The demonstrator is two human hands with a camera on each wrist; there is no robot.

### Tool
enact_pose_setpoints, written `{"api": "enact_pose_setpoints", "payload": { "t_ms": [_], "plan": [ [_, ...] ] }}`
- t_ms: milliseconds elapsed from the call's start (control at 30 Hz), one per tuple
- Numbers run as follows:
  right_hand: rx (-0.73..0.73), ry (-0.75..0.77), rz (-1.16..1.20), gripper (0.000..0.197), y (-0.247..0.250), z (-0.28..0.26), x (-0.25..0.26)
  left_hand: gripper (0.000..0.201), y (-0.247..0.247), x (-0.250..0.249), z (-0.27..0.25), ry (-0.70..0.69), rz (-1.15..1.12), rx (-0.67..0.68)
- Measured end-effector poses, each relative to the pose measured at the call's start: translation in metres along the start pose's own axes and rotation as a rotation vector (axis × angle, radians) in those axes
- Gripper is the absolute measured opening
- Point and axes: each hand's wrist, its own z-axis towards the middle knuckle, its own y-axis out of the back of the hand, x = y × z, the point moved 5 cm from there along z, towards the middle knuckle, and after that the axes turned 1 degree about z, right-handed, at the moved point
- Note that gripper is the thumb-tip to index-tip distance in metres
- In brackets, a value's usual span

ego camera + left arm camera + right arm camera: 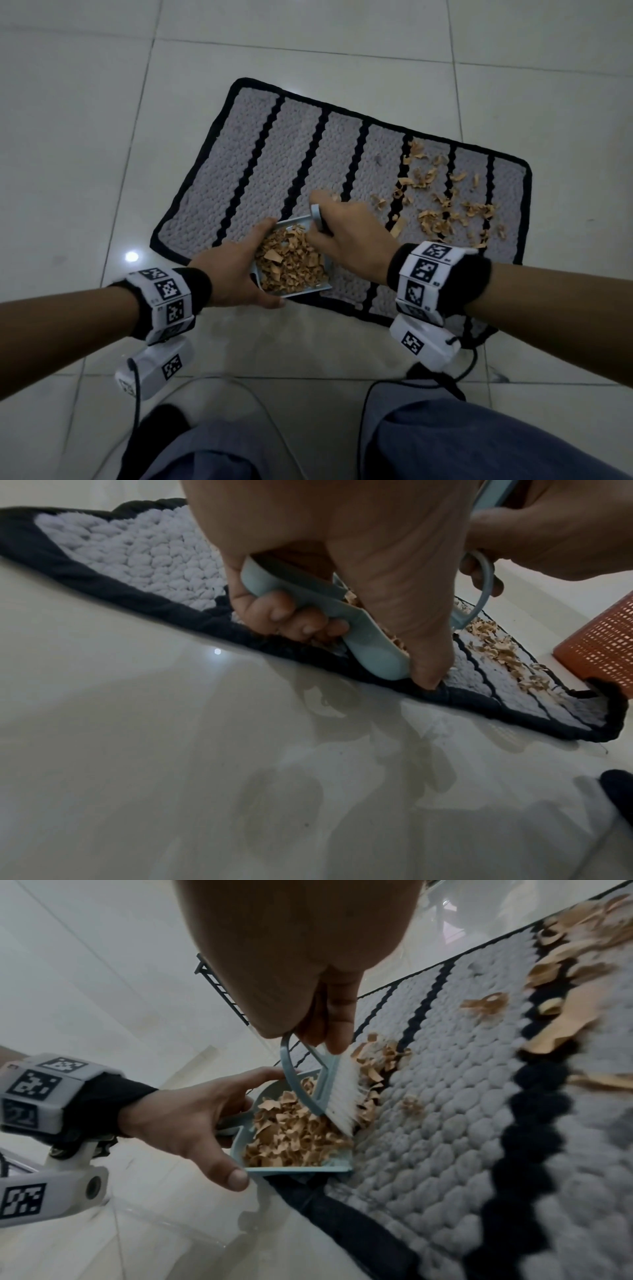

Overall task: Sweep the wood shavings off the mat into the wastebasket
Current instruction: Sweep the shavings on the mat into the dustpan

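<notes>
A grey mat point(239, 164) with black stripes lies on the tiled floor. Loose wood shavings point(445, 212) are scattered over its right part. My left hand point(236, 267) grips a light blue dustpan point(308, 291) by its handle point(308, 593) at the mat's near edge; the pan holds a heap of shavings point(291, 1137). My right hand point(349, 233) holds a small blue brush point(317, 216), its white bristles point(346, 1093) touching the shavings at the pan's mouth. An orange mesh wastebasket point(606, 647) stands on the floor beyond the mat's right end, seen only in the left wrist view.
Pale glossy floor tiles point(85, 137) surround the mat. My knees in blue trousers point(445, 442) are at the bottom of the head view, with cables point(239, 387) trailing on the floor. A dark rack-like frame point(219, 988) shows far off.
</notes>
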Motion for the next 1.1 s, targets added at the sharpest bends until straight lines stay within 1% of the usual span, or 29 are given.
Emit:
{"api": "enact_pose_setpoints", "payload": {
  "t_ms": [100,167,300,400,533,700,800,867,967,1100],
  "plan": [
    [0.0,0.003,0.042,0.028,-0.007,0.006,0.008,0.132,-0.001,0.001,0.0,0.0,0.0,0.004],
    [-0.027,-0.019,0.069,0.027,-0.006,0.006,0.006,0.131,0.0,0.001,0.0,-0.003,-0.018,-0.007],
    [-0.054,-0.1,0.163,0.016,0.006,-0.001,-0.008,0.13,0.001,0.002,-0.003,-0.001,-0.076,-0.03],
    [-0.082,-0.145,0.172,0.011,0.018,-0.009,-0.019,0.13,0.002,0.0,-0.003,-0.009,-0.121,-0.03],
    [-0.114,-0.162,0.127,0.009,0.032,-0.015,-0.026,0.128,0.003,-0.006,-0.002,0.001,-0.123,-0.046],
    [-0.181,-0.166,0.004,0.022,0.052,-0.008,-0.04,0.129,0.002,-0.009,-0.001,0.029,-0.129,-0.061],
    [-0.221,-0.13,-0.091,0.028,0.064,0.001,-0.049,0.129,0.0,-0.013,-0.004,0.04,-0.15,-0.09],
    [-0.242,-0.093,-0.151,0.028,0.071,0.007,-0.053,0.131,-0.005,-0.014,-0.007,0.055,-0.177,-0.106],
    [-0.232,-0.083,-0.195,0.025,0.072,0.015,-0.061,0.135,-0.015,-0.015,-0.009,0.065,-0.241,-0.112],
    [-0.113,-0.112,-0.18,0.024,0.059,0.02,-0.064,0.134,-0.028,-0.024,-0.008,0.052,-0.409,-0.101]
  ]
}}
